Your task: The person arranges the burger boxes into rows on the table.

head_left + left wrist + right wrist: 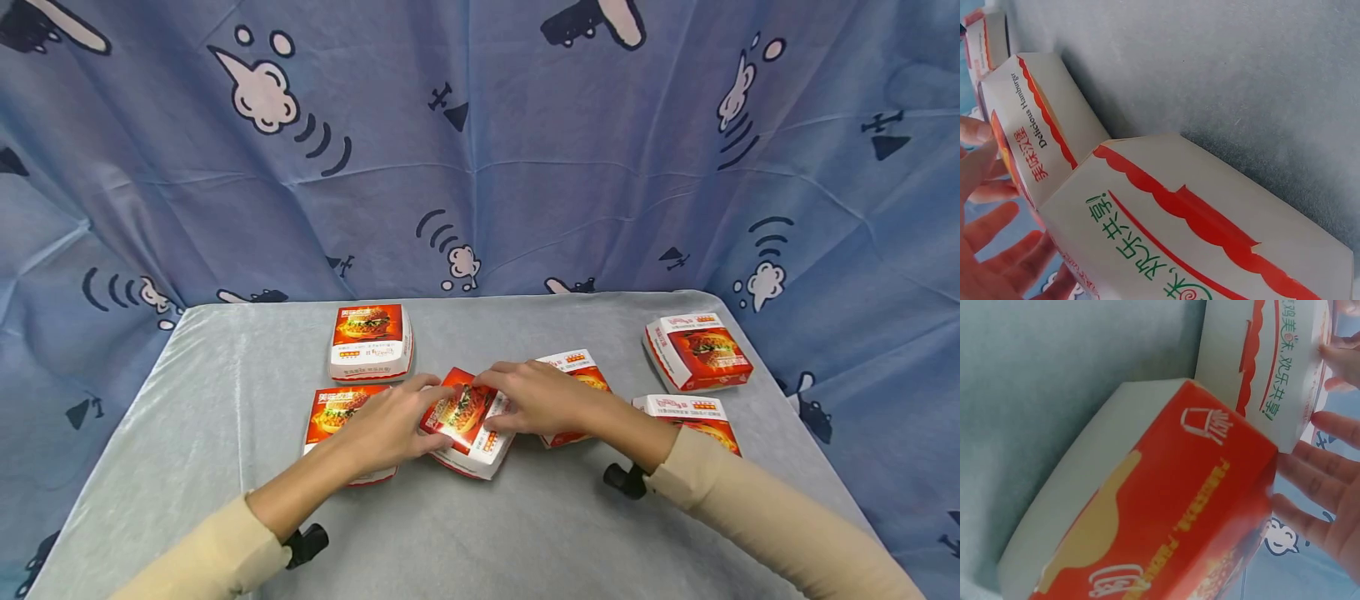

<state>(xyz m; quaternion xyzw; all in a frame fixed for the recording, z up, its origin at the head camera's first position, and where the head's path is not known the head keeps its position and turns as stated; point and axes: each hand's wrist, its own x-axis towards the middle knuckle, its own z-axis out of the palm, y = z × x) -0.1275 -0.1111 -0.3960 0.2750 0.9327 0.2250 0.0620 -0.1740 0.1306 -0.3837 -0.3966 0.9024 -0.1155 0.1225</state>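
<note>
Setting: looks like a staged recording booth, lab-type; kind of building cannot be told. Evidence: blue cartoon-printed curtain (525, 225) hung behind and along both sides, hiding the room beyond; grey table (187, 408) set within; black camera (307, 546) at left wrist, second camera (625, 481) at right.

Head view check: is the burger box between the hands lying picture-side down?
No, the box has its burger picture on top, facing up.
</note>
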